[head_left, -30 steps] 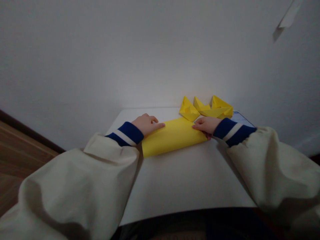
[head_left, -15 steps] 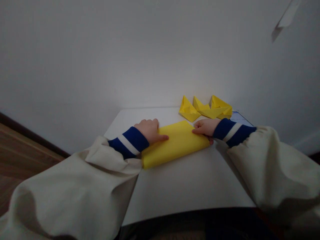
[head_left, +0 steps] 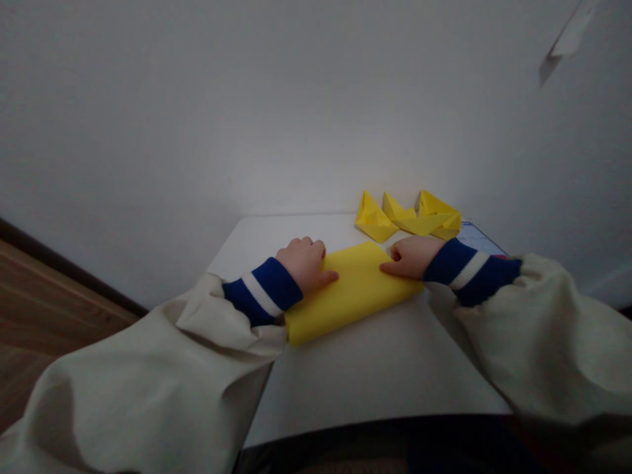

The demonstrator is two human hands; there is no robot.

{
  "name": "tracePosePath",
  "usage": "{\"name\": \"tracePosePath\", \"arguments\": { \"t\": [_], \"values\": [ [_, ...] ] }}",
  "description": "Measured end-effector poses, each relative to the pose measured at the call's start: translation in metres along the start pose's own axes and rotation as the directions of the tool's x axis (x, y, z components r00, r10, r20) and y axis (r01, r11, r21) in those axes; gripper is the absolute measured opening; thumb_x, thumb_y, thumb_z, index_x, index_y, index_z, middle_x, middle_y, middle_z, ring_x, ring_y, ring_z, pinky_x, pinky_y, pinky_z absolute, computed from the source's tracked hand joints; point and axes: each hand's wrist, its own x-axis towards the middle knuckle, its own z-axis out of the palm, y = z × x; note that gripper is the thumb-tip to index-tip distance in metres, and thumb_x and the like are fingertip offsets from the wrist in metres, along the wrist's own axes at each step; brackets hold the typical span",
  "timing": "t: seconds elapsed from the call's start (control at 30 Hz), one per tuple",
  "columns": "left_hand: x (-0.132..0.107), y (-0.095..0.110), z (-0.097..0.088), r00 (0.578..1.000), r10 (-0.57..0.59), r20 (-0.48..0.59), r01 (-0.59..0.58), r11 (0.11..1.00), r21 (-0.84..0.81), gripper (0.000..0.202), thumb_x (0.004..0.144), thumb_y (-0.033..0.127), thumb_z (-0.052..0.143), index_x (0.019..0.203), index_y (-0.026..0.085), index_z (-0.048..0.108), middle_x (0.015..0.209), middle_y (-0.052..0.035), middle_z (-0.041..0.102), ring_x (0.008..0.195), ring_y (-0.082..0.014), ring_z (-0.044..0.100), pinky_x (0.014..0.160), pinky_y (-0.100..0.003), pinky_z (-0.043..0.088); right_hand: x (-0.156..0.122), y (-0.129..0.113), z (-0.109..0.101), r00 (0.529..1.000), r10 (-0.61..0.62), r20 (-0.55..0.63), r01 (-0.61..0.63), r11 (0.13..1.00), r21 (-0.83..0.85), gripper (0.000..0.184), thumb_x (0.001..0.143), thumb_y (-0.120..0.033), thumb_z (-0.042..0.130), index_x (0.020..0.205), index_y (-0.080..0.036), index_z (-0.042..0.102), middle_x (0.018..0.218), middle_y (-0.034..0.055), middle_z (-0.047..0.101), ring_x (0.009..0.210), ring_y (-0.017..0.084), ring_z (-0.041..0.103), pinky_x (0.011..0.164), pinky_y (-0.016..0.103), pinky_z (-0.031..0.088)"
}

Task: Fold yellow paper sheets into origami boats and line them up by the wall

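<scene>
A sheet of yellow paper (head_left: 353, 289), bent over along its near side, lies slantwise on the white table. My left hand (head_left: 306, 264) is closed at its left part, thumb flat on top and fingers curled at the far edge. At the right end, my right hand (head_left: 412, 257) pinches the sheet with the thumb on its upper face; the fingertips beneath are hidden. Just beyond it stand several folded yellow paper pieces, among them a boat-like one (head_left: 376, 220) on the left and another (head_left: 447, 217) on the right.
The white table (head_left: 380, 382) backs onto a pale wall (head_left: 296, 118). A device with a lit screen (head_left: 476, 238) lies at the table's right edge, partly behind my right cuff. Brown wooden furniture (head_left: 59, 329) is at the left.
My right thumb lies lower on the sheet, and the fingertips that showed below its right end are now hidden. Both hands still hold the paper; the whole view has shifted slightly.
</scene>
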Motion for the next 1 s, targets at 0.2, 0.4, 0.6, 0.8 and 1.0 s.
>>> {"name": "tracePosePath", "arguments": {
  "t": [0.2,0.4,0.6,0.8,1.0],
  "values": [
    [0.001,0.002,0.003,0.997,0.079,0.001,-0.079,0.995,-0.060,0.053,0.074,0.054,0.055,0.115,0.021,0.056,0.105,-0.0120,0.057,0.099,-0.0277,0.051,0.087,-0.039,0.043,0.000,0.010,0.004,0.996,0.061,-0.064,-0.050,0.985,0.166,0.046,0.069,-0.061,0.055,0.087,-0.018,0.061,0.081,0.0084,0.066,0.071,0.022,0.061,0.058,0.032,0.043],
    [0.001,0.001,0.009,0.963,0.260,-0.066,-0.267,0.957,-0.118,0.052,0.076,0.051,0.057,0.120,0.024,0.057,0.106,-0.0110,0.055,0.099,-0.0261,0.049,0.089,-0.039,0.040,0.003,0.017,0.015,0.978,-0.082,-0.194,0.124,0.970,0.211,0.061,0.064,-0.055,0.065,0.112,-0.019,0.057,0.090,0.0061,0.064,0.075,0.019,0.061,0.067,0.031,0.047],
    [0.000,0.002,0.012,0.934,0.332,-0.134,-0.352,0.920,-0.172,0.046,0.077,0.045,0.058,0.118,0.023,0.059,0.108,-0.0104,0.055,0.098,-0.0254,0.048,0.090,-0.041,0.039,0.000,0.015,0.015,0.945,-0.148,-0.292,0.195,0.971,0.141,0.054,0.061,-0.055,0.069,0.101,-0.020,0.064,0.103,0.0105,0.059,0.090,0.023,0.059,0.080,0.034,0.048],
    [0.000,0.004,0.012,0.934,0.320,-0.158,-0.346,0.921,-0.179,0.047,0.076,0.045,0.059,0.114,0.018,0.059,0.106,-0.0111,0.056,0.098,-0.0255,0.048,0.091,-0.041,0.038,-0.002,0.008,0.008,0.946,-0.143,-0.291,0.175,0.981,0.087,0.052,0.059,-0.059,0.068,0.090,-0.018,0.065,0.092,0.0100,0.062,0.085,0.024,0.059,0.076,0.035,0.047],
    [0.000,0.003,0.013,0.931,0.317,-0.184,-0.347,0.922,-0.169,0.051,0.075,0.047,0.058,0.115,0.015,0.057,0.107,-0.0133,0.055,0.099,-0.0271,0.048,0.091,-0.041,0.038,-0.003,0.005,0.009,0.965,-0.147,-0.219,0.182,0.972,0.150,0.047,0.067,-0.054,0.062,0.093,-0.016,0.064,0.094,0.0110,0.065,0.085,0.023,0.060,0.074,0.033,0.045]
  ]
}}
